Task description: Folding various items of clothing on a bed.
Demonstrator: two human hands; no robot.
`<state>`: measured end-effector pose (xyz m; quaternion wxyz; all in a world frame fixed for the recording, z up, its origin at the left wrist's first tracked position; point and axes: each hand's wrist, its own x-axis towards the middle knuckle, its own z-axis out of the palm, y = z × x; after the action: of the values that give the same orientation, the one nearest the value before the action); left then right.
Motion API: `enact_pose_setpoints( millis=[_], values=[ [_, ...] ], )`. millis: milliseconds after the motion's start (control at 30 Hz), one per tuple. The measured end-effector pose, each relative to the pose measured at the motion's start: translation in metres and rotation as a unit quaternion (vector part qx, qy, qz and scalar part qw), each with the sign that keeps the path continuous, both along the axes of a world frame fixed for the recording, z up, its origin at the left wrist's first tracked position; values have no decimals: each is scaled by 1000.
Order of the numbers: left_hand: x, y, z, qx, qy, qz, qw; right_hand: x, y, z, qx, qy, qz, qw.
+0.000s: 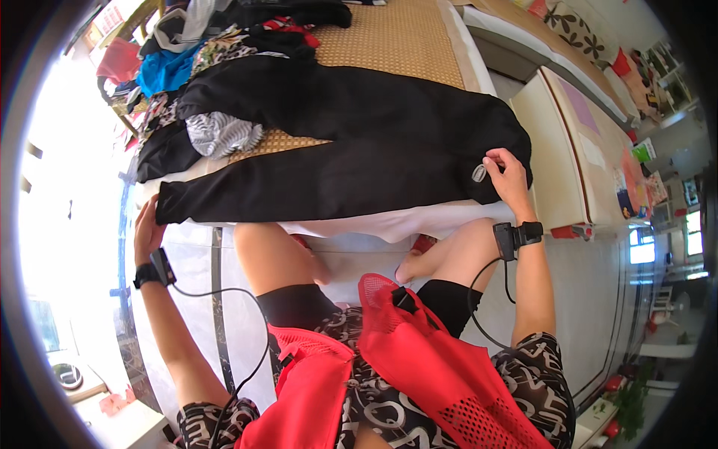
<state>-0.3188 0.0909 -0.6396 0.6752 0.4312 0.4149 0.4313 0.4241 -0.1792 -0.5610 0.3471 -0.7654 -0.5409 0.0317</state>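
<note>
A pair of black trousers (359, 151) lies spread sideways over the woven mat, its legs towards the left and its waist end at the right. My left hand (148, 227) is at the hem of the nearer leg; its fingertips are partly hidden by the cloth, so its grip cannot be told. On the upper surface near the waist end rests my right hand (507, 174), thumb and forefinger close together beside a small oval grey patch (478, 173). Whether cloth is pinched there is unclear. A grey-and-white striped cloth (223, 134) lies bunched against the farther leg.
Heaped clothes (224, 45) in several colours lie at the far left of the woven mat (392, 33). A cream cabinet (555, 146) stands close to the right of the bed. White cloth (387, 221) hangs over the near edge, just before my knees. Cables run from both wrist devices.
</note>
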Motion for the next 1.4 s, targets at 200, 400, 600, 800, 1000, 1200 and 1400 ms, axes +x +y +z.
enact_pose_setpoints(
  millis=[200, 400, 600, 800, 1000, 1200, 1400],
  values=[
    [-16, -47, 8, 56, 4, 88, 995, 13, -32, 12, 122, 3, -44, 991],
    [20, -79, 10, 100, 87, 77, 988, 28, -81, -1, 62, 24, -145, 987],
    [22, -78, 7, 137, 213, 141, 957, 44, -97, -49, -1, 33, -182, 983],
    [73, -87, 58, 241, 330, 202, 890, 58, -87, -79, 54, -125, -254, 958],
    [53, -80, 97, 256, 381, 201, 865, 79, -73, -41, -3, 352, -128, 927],
    [50, -77, 138, 294, 374, 220, 852, 100, -72, -13, 196, 436, -69, 875],
    [-7, -40, 145, 269, 250, 214, 905, 127, -68, 20, 258, 449, -104, 849]
  ],
)
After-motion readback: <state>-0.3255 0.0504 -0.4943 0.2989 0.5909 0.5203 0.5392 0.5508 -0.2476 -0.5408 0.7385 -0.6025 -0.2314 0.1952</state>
